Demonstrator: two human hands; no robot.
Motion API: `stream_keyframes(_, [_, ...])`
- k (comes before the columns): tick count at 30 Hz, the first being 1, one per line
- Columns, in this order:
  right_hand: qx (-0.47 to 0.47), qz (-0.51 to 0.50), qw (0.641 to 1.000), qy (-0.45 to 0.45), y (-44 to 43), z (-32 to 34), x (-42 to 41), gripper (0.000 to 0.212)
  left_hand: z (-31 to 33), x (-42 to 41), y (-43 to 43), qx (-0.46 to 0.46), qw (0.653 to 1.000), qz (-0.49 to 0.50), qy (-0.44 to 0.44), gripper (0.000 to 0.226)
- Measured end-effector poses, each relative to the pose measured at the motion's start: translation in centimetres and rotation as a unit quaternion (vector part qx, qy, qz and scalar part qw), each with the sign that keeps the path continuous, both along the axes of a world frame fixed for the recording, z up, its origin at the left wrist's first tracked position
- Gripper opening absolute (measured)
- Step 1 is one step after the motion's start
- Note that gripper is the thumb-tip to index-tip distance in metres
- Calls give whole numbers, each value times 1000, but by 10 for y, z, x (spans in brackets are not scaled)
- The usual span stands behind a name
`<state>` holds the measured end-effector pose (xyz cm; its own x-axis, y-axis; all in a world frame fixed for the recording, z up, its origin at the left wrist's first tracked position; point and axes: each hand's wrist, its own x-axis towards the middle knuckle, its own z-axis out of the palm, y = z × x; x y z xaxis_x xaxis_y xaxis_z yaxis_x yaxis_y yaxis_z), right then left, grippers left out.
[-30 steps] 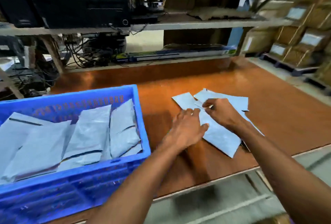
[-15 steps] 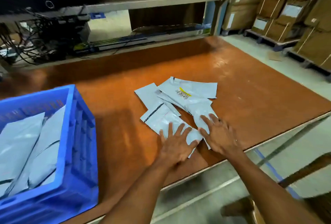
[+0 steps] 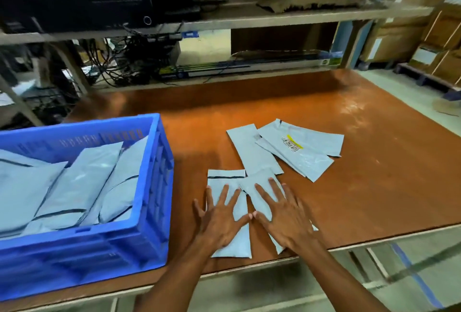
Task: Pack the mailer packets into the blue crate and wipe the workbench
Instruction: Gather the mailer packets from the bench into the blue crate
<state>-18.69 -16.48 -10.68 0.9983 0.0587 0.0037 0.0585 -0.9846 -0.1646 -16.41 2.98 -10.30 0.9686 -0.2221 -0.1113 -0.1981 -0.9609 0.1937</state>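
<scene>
- Your left grip (image 3: 219,222) lies flat, palm down, with the fingers straight and spread. It holds nothing; it presses on the left packet (image 3: 224,178).
- Your right grip (image 3: 287,222) is just as flat and wide open, and it presses on the right packet (image 3: 262,209). It closes round nothing.
- Your two thumb tips sit together between the grips. I cannot tell whether they actually touch.
- The left packet runs lengthwise under your left palm. Its dark seal strip shows just past your fingertips.
- The right packet lies tilted under your right grip, and its far corner overlaps the left packet.
- Just beyond your right fingertips lies the long packet (image 3: 252,149), touching the right packet's far end.
- Further out and to the right of your right grip is the labelled packet (image 3: 306,159), showing a yellow-and-black sticker. It lies across another packet (image 3: 324,139).
- All five loose packets rest on the bench (image 3: 374,182).
- The crate (image 3: 163,174) stands on the bench near the left side of your left grip, not touching it.
- Packed packets (image 3: 99,174) lean against each other inside the crate.
- Well beyond both grips, a shelf (image 3: 274,18) spans the back of the bench, with cables (image 3: 129,62) tangled beneath it.
</scene>
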Motion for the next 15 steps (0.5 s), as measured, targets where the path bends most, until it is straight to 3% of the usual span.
stream_keyframes(5, [15, 10, 1000, -18, 2, -8, -2, 74, -7, -7, 0, 6, 999, -28, -17, 73])
stream_keyframes(8, [20, 3, 999, -29, 9, -4, -1, 83, -5, -8, -3, 83, 992, -76, -48, 56])
stream_keyframes(11, [28, -6, 999, -23, 13, 3, -3, 95, -2, -8, -4, 177, 975, -134, -12, 58])
stream_keyframes(15, [104, -42, 992, -60, 26, 42, 4, 79, 47, -6, 4, 51, 997, -16, -49, 67])
